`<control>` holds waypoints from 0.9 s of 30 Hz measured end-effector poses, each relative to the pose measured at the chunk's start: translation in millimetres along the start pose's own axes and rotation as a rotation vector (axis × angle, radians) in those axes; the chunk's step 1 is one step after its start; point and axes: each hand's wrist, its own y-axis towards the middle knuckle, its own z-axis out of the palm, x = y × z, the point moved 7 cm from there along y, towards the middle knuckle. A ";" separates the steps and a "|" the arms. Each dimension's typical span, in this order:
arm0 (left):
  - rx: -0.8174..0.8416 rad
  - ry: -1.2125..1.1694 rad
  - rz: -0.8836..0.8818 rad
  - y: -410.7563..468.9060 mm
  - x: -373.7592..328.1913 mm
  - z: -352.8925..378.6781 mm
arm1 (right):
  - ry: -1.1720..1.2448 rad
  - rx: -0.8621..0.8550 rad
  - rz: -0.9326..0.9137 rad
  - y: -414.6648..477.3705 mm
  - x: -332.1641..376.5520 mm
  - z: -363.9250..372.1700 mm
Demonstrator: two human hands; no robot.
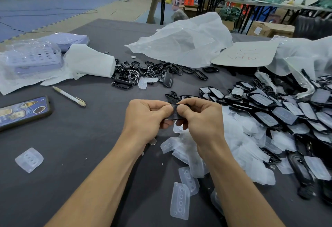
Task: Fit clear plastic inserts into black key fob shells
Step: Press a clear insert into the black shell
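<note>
— What were the hands doing?

— The left hand (145, 117) and right hand (199, 119) met at the middle of the grey table (80, 146). Both pinched one black shell (173, 114) between curled fingers and thumbs. Whether an insert sat in it could not be told.

— And the other parts?

— From the hands, loose clear inserts (233, 137) lay heaped at four o'clock, partly under the right wrist. Shells with inserts fitted (287, 112) were piled at two to three o'clock, and empty black frames (143, 73) at twelve.

— Anything to the left?

— A pen (69, 96) at ten, a phone (23, 112) at nine, and a lone insert (29, 160) at eight, well apart from the heap.
</note>
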 end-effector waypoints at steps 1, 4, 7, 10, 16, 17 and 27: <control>-0.009 -0.002 0.000 0.2 0.1 -0.2 | -0.004 -0.006 0.001 0.7 -0.5 -0.8; -0.054 -0.021 -0.017 2.0 1.1 -2.2 | -0.130 -0.032 -0.079 -0.9 6.3 -3.7; -0.064 -0.055 -0.057 2.9 3.2 -4.3 | -0.523 0.082 -0.296 -10.9 22.6 6.8; -0.022 -0.032 -0.088 3.5 6.2 -2.7 | -0.689 0.118 -0.332 -17.3 28.3 8.9; -0.014 -0.052 -0.106 -2.2 8.2 2.6 | -0.765 0.153 -0.260 -8.9 34.6 -8.8; -0.040 -0.081 -0.112 -1.8 8.5 0.1 | -0.779 0.114 -0.232 -2.4 36.6 -22.1; -0.224 0.324 0.000 -0.8 6.0 -22.3 | -0.876 -0.384 -0.121 12.4 31.5 -94.0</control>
